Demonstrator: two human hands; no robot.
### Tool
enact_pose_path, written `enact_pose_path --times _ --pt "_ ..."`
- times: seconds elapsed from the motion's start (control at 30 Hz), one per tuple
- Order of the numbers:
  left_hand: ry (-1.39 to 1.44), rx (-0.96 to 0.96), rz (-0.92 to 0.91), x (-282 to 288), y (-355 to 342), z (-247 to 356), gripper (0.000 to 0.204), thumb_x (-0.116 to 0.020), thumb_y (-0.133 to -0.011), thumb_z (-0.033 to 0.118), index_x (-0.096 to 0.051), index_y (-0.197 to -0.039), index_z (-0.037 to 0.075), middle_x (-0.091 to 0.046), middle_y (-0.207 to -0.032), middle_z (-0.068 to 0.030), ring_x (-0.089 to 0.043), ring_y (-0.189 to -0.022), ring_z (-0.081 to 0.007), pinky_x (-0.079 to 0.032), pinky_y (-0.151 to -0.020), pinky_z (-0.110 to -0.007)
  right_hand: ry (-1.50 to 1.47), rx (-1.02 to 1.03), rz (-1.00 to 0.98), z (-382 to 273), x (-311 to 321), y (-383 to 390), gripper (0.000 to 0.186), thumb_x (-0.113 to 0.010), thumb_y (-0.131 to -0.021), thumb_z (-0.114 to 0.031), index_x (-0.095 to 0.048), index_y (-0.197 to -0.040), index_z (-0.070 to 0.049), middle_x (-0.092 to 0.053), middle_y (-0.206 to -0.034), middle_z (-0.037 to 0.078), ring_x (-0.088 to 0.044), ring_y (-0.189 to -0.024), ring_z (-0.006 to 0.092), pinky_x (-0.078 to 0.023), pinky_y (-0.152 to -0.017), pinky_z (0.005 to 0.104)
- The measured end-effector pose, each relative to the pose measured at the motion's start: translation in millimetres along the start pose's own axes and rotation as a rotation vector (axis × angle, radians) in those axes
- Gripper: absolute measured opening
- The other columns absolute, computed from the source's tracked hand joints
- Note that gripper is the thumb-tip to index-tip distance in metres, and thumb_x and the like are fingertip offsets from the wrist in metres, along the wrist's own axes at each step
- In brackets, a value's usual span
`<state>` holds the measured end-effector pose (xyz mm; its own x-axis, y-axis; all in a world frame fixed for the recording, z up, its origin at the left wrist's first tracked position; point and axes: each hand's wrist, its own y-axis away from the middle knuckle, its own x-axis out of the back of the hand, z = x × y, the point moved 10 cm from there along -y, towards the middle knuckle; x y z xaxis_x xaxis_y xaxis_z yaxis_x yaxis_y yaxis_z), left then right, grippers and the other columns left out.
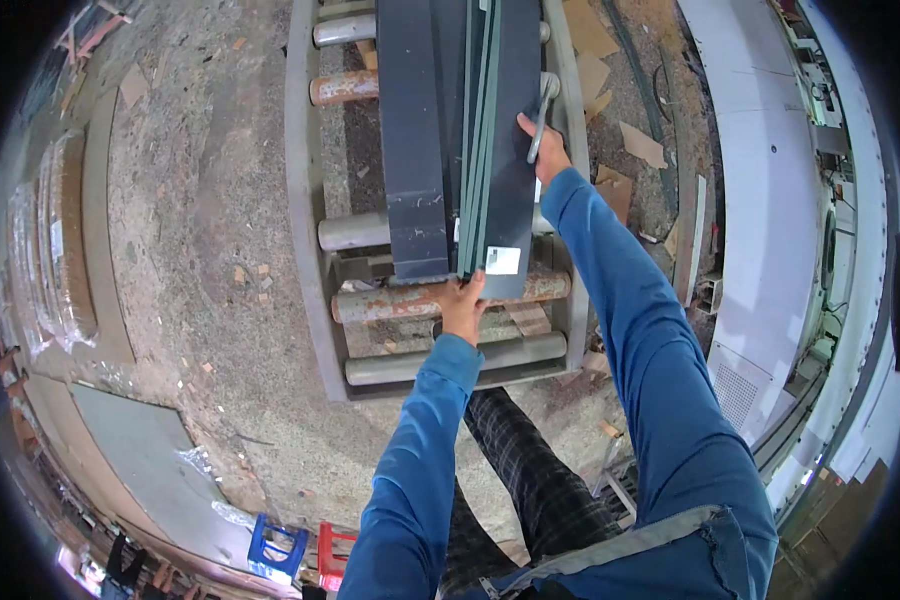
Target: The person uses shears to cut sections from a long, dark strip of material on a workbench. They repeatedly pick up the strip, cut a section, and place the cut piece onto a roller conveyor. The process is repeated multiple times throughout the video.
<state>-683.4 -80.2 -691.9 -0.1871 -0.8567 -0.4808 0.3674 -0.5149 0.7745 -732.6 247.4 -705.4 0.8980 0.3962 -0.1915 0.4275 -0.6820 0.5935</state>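
Observation:
Long dark grey panels (412,170) lie side by side on a roller conveyor, with narrow green strips (482,140) running lengthwise over them. A white label (503,261) is on the near end of the right-hand panel. My left hand (462,308) is closed at the near end of the strips, its thumb up beside them; its other fingers are partly hidden. My right hand (548,155) is closed around a slim grey metal tool (540,125) with a rounded upper end, at the panel's right edge. The tool's exact kind does not show.
The conveyor's grey frame (310,200) and worn rollers (395,304) surround the panels. Wrapped boards (65,240) and a large flat sheet (155,450) lie to the left. Blue (277,548) and red stools (334,553) stand lower left. Cardboard scraps (642,146) and a long white machine (760,200) are to the right.

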Motion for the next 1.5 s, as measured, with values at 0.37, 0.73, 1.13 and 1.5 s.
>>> enact_pose_path --times 0.37,0.73,1.13,1.5 --pt "0.224 0.075 -0.043 -92.8 20.3 -38.8 0.032 -0.073 -0.074 0.016 -0.054 -0.099 0.009 -0.057 -0.096 0.0015 -0.052 -0.092 -0.0095 -0.041 -0.08 -0.025 -0.022 -0.036 -0.173 -78.4 -8.6 27.1 0.034 -0.073 -0.07 -0.02 -0.061 -0.094 0.001 -0.063 -0.081 0.007 -0.06 -0.071 0.0187 -0.048 -0.067 0.0296" --pt "-0.069 0.166 0.066 -94.1 -1.7 -101.1 0.019 -0.064 -0.079 0.013 -0.054 -0.094 0.006 -0.057 -0.093 -0.0019 -0.054 -0.088 -0.0165 -0.043 -0.084 -0.037 0.607 0.099 0.113 -48.6 55.6 8.4 0.046 -0.076 -0.065 -0.03 -0.061 -0.093 0.003 -0.063 -0.083 0.013 -0.06 -0.075 0.0237 -0.046 -0.069 0.0345" --pt "-0.096 -0.199 -0.352 -26.5 64.2 -12.7 0.042 -0.062 -0.069 -0.005 -0.051 -0.11 -0.003 -0.054 -0.104 -0.0156 -0.058 -0.084 -0.0244 -0.053 -0.074 -0.033 0.845 0.094 0.529 -119.5 22.6 159.0 0.036 -0.051 -0.078 -0.029 -0.063 -0.095 0.0 -0.06 -0.101 0.02 -0.057 -0.097 0.035 -0.045 -0.084 0.0413" --pt "-0.554 -0.3 -0.479 -73.9 413.0 135.7 0.036 -0.052 -0.087 0.018 -0.048 -0.111 -0.007 -0.056 -0.101 -0.0192 -0.055 -0.098 -0.0316 -0.05 -0.081 -0.037 1.3 1.274 0.896 -527.1 77.3 861.2 0.019 -0.061 -0.068 -0.018 -0.063 -0.075 -0.001 -0.062 -0.077 0.019 -0.061 -0.073 0.0328 -0.047 -0.06 0.0403"
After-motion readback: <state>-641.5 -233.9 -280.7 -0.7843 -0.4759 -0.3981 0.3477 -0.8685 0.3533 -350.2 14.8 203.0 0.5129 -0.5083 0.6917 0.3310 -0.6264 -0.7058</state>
